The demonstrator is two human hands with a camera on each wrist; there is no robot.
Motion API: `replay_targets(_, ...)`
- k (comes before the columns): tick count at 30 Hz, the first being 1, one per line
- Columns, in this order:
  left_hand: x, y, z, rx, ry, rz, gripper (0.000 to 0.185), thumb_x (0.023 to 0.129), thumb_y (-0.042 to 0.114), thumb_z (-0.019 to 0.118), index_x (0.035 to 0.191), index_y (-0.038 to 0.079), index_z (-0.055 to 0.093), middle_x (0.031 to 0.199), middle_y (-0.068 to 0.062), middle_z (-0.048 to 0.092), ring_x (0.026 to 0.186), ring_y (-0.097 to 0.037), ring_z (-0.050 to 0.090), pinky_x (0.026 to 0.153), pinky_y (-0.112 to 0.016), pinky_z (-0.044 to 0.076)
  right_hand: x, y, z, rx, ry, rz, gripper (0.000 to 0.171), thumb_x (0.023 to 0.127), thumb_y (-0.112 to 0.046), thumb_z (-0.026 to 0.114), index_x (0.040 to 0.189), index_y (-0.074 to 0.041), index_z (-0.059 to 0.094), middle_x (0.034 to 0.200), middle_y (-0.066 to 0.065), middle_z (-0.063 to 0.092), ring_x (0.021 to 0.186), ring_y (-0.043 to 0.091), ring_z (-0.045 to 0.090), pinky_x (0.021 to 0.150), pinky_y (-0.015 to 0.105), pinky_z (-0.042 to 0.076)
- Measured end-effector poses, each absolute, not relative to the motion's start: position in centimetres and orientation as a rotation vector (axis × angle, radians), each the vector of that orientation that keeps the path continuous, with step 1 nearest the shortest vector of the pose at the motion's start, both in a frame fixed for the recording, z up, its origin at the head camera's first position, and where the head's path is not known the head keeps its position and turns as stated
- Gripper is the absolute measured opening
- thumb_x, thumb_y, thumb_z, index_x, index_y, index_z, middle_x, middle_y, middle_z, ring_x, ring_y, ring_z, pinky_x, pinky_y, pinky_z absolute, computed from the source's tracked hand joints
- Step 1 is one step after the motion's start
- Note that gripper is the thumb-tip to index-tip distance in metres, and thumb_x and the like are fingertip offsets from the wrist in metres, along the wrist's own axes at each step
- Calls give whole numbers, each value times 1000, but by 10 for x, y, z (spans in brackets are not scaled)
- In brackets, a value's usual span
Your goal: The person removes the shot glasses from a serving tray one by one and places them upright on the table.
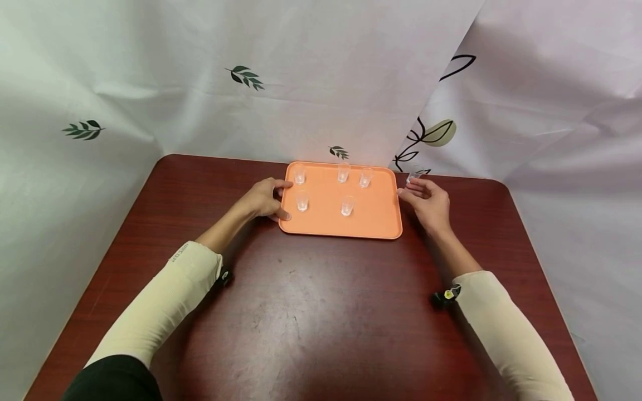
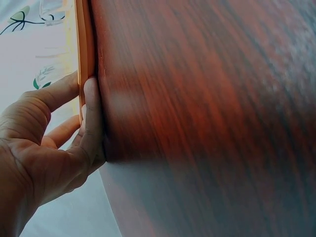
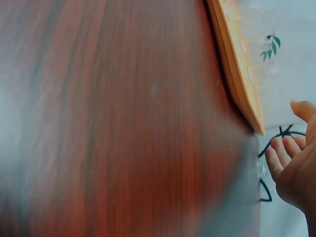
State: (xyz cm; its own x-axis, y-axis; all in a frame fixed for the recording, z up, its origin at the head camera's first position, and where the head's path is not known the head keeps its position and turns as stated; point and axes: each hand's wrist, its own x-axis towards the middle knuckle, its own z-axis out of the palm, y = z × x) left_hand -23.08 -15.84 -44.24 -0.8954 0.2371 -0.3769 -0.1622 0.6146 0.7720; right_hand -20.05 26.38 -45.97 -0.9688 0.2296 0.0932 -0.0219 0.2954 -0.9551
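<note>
We saw small lettering (image 1: pixel 179 252) on the pale sleeve (image 1: pixel 163 298), a little way behind the left hand (image 1: pixel 263 199), but could read none of it.

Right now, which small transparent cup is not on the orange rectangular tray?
The cup at the right hand, beside the tray; the other five cups stand on it.
</note>
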Motion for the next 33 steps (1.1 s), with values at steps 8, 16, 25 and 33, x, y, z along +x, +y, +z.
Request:
replay_targets(8, -230, -158, -442, 54, 2397, 1210, 101, 76, -12, 97, 166, 9, 57, 131, -18, 46, 87, -25, 65, 66, -34, 73, -208, 240, -456, -96, -2350, 1774, 54, 96, -14, 91, 142, 6, 73, 138, 29, 76, 106, 1, 73, 90, 8, 62)
replay_targets(16, -230, -159, -442, 68, 2384, 1233, 101, 76, -13, 96, 167, 8, 56, 124, -17, 50, 79, -20, 65, 65, -33, 73, -220, 220, -461, -95, -2411, 1759, 56, 95, -16, 92, 144, 3, 73, 137, 25, 77, 115, 15, 74, 94, 11, 62)
replay_targets(25, -230, -160, -442, 66, 2373, 1222, 100, 79, -12, 95, 168, 10, 55, 125, -16, 49, 81, -20, 65, 67, -33, 73, -232, 202, -461, -115, -2442, 1815, 60, 95, -14, 91, 148, 4, 69, 143, 26, 74, 134, 34, 72, 111, 26, 65)
replay_targets(33, -230, -159, -440, 68, 2368, 1217, 101, 79, -12, 96, 168, 9, 54, 123, -16, 50, 80, -19, 65, 67, -32, 73, -243, 191, -467, -112, -2377, 1908, 64, 94, -10, 91, 150, 8, 66, 149, 29, 70, 141, 41, 69, 120, 41, 62)
